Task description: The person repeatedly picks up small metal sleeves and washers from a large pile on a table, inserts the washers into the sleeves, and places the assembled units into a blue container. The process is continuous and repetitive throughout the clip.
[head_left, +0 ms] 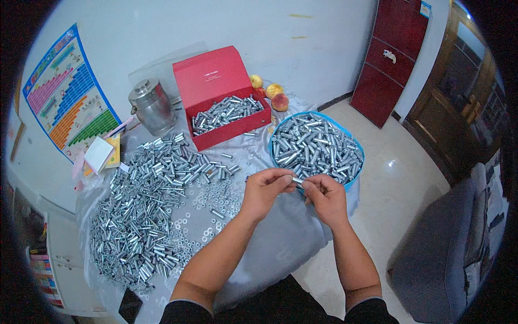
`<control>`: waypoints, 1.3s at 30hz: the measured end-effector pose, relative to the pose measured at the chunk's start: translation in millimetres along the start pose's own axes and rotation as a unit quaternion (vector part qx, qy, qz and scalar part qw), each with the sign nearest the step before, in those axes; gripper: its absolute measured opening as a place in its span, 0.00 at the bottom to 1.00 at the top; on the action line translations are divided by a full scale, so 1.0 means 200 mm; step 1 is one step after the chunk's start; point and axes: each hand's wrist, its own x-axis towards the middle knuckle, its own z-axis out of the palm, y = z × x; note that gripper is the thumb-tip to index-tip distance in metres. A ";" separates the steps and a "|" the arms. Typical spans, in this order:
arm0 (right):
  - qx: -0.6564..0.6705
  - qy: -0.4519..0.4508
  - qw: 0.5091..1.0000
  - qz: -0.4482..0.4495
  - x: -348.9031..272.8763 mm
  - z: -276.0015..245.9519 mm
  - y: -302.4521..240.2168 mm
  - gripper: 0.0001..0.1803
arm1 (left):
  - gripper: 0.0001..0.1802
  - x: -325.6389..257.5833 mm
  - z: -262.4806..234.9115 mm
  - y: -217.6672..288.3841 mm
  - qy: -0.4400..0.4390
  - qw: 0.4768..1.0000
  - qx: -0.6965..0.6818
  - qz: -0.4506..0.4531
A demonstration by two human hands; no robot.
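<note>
In front of the blue-rimmed basin (363,161), my left hand (263,193) and my right hand (328,201) come together over the table edge. Between their fingertips is a short, shiny metal sleeve (297,180), pinched from both ends. Many similar metal sleeves (315,141) fill the basin just beyond my hands. To the left, a wide heap of loose metal sleeves (141,208) spreads across the cloth. Small flat washers (186,237) lie scattered between that heap and my left forearm. An open red box (234,126) behind holds more sleeves.
A grey cloth covers the table (275,245). At its back stand a metal canister (154,108) and several round fruits (280,102). Papers (99,154) lean at the left, below a wall chart (70,94). A dark grey sofa (437,254) is on the right.
</note>
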 end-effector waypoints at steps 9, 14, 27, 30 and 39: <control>-0.190 0.160 0.947 -0.205 0.18 -0.03 -0.07 0.10 | 0.17 0.21 0.10 0.01 -0.031 0.996 -0.058 0.052; -0.391 0.193 0.872 -0.221 0.31 -0.02 -0.03 0.12 | 0.17 0.16 0.07 -0.02 -0.009 1.000 -0.024 0.018; -0.348 0.142 0.874 -0.307 0.20 0.36 -0.15 0.12 | 0.11 -0.37 -0.33 0.11 0.187 0.977 -0.085 -0.051; -0.309 0.045 0.897 -0.312 0.16 0.61 -0.12 0.12 | 0.11 -0.52 -0.43 0.13 0.228 0.968 -0.096 -0.037; -0.254 -0.176 0.888 -0.340 0.20 1.38 0.05 0.13 | 0.10 -0.85 -0.71 0.15 0.391 0.915 -0.095 0.026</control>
